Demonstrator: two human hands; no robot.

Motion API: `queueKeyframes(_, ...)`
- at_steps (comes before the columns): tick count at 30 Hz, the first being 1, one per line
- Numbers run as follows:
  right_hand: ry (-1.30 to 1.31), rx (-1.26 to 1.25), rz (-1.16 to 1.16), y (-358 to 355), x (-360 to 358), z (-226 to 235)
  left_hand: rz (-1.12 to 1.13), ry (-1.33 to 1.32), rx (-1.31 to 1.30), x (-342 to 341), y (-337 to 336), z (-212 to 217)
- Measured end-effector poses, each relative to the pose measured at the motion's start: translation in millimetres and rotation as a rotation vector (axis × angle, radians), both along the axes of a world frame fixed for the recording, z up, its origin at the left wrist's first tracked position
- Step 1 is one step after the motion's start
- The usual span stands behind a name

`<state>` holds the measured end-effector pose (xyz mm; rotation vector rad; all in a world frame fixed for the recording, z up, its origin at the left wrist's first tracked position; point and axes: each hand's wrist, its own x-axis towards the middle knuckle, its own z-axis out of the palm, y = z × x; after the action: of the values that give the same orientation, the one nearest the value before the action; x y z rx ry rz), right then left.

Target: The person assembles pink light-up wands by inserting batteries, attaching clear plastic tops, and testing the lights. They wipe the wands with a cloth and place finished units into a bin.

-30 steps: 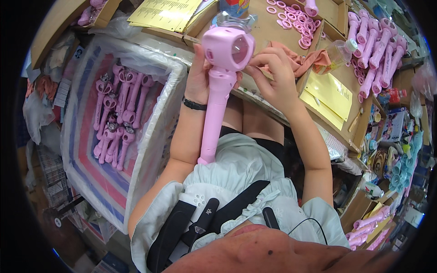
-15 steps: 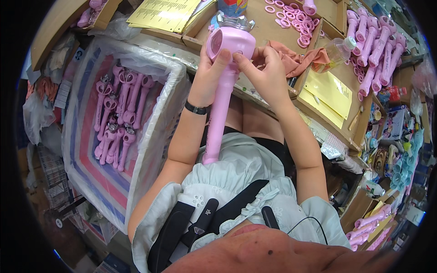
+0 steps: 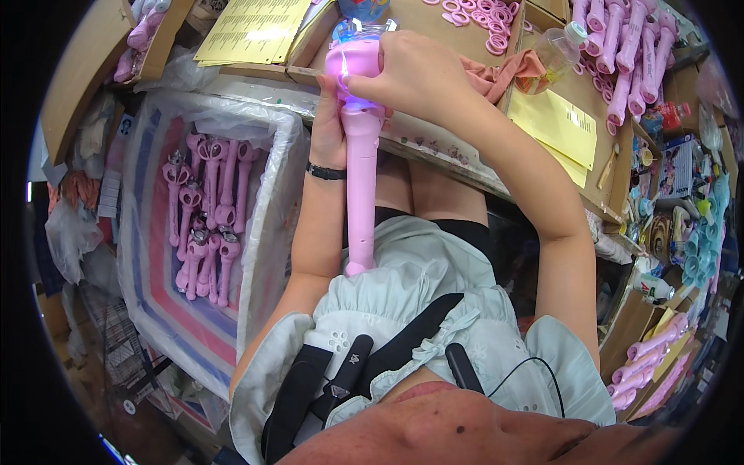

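A pink toy wand (image 3: 362,182) stands almost lengthwise in front of me, its handle end against my shirt. Its round head glows blue-white, and a clear crown-shaped piece tops it. My left hand (image 3: 331,130) is closed round the wand just below the head, its thumb up along the left side. From the right, my right hand (image 3: 422,74) bends over the head with curled fingers gripping it. Some of its fingertips are hidden behind the hand and the wand.
Left of me, a plastic-lined crate (image 3: 267,201) holds several pink wands (image 3: 208,178). On the workbench are pink rings (image 3: 488,23), an orange cloth (image 3: 496,74), a clear bottle (image 3: 552,58), yellow sheets (image 3: 562,132) and more wand parts (image 3: 632,54) at far right.
The wand's head has lit up and turned, so its round opening no longer faces me. My right hand has moved from the head's lower right side to over its upper right.
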<state>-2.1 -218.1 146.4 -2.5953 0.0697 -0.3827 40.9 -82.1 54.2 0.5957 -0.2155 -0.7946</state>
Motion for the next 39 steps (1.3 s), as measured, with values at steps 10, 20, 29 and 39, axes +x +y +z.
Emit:
queueKeyframes(10, -0.086, 0.283, -0.017, -3.5, -21.6, -17.3, 0.26, -0.375, 0.268, -12.5, 10.5, 22.8)
queueKeyframes(20, -0.43, 0.521, 0.071, 15.4, -53.4, -28.0, 0.418, -0.686, 0.329, -29.1, 21.8, 43.8)
queueKeyframes(29, -0.413, 0.355, 0.081, 13.0, -63.0, -12.2, 0.378, -0.612, 0.258, -28.5, 23.2, 29.7)
queueKeyframes(39, -0.327, 0.638, 0.12, 3.7, -38.6, 1.0, 0.171, -0.393, 0.141, -1.2, 12.0, 43.6)
